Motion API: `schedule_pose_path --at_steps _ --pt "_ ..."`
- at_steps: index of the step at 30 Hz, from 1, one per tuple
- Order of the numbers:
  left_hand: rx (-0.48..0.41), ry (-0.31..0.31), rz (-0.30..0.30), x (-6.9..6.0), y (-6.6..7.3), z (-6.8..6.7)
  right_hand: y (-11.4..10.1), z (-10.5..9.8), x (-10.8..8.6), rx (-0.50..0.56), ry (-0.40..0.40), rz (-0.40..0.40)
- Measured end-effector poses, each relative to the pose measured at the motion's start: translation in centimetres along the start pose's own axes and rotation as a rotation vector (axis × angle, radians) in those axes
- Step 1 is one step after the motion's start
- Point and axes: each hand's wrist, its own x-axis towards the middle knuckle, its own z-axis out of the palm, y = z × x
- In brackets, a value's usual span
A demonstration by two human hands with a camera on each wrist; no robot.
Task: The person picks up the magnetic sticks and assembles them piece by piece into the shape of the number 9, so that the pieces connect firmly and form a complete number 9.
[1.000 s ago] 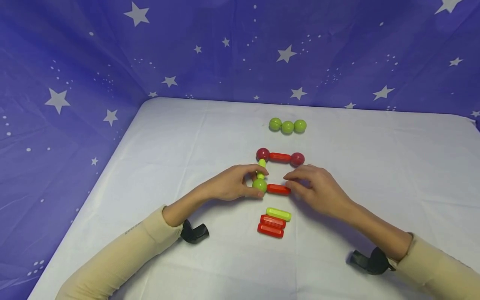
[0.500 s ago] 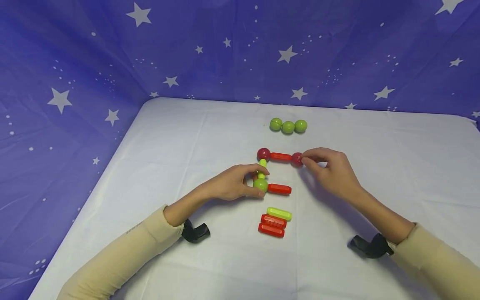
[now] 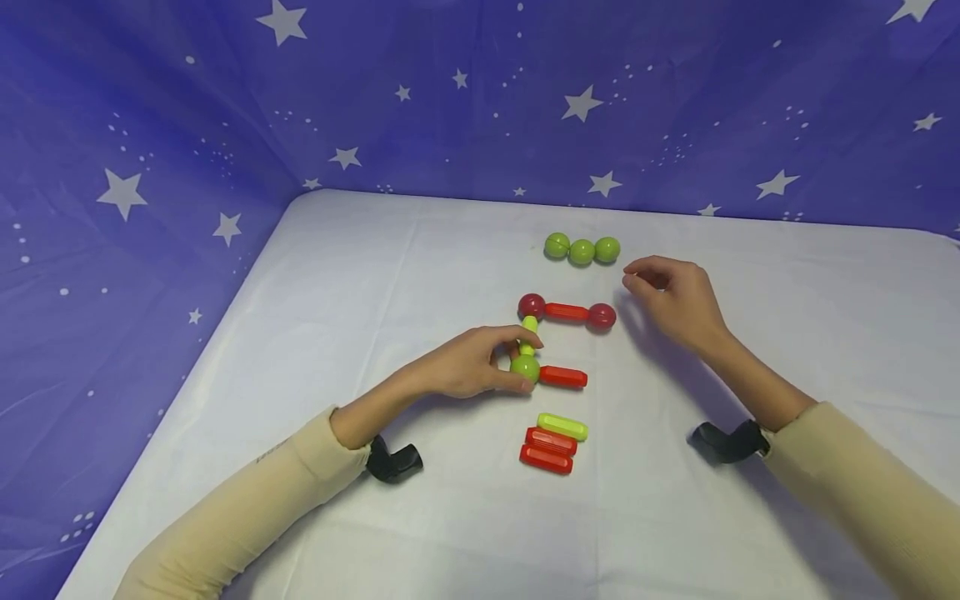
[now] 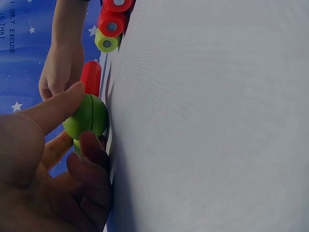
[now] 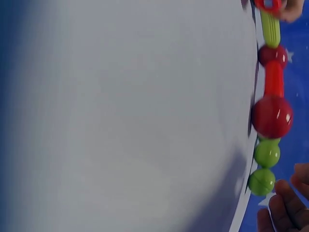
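Observation:
My left hand (image 3: 476, 364) grips a green ball (image 3: 525, 368), thumb on its near side and fingers over a yellow-green rod (image 3: 529, 325). That rod runs from the green ball to a dark red ball (image 3: 532, 306). A red rod (image 3: 567, 312) joins this ball to a second dark red ball (image 3: 602, 316). Another red rod (image 3: 564, 377) extends right from the green ball, its other end free. My right hand (image 3: 677, 302) hovers above the cloth with nothing in it, just right of three touching green balls (image 3: 582, 252). In the right wrist view its fingers (image 5: 285, 208) look relaxed.
Nearer to me lie a loose yellow-green rod (image 3: 562, 427) and two red rods (image 3: 546, 458), side by side. Everything sits on a white cloth-covered table (image 3: 360, 533). A blue star-patterned curtain (image 3: 480, 125) rises behind and at the left.
My right hand has gone from the lower red rod's end to the right dark red ball, then away up to beside the green balls. The left hand keeps its grip.

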Motion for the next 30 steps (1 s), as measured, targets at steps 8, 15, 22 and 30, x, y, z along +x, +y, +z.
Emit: schedule_pose_path --at_steps 8,15,22,30 --pt "-0.008 -0.003 0.005 0.0 -0.1 0.0 0.1 0.5 2.3 -0.049 -0.047 0.033" --pt "-0.012 -0.003 0.0 0.1 -0.2 0.0 0.2 0.9 4.3 -0.076 -0.128 0.096" --pt "-0.014 -0.004 0.002 0.1 -0.2 0.0 0.6 1.2 5.2 -0.113 -0.179 0.162" --pt "-0.013 -0.001 -0.001 0.1 -0.2 -0.1 0.6 1.5 5.5 -0.116 -0.143 0.197"
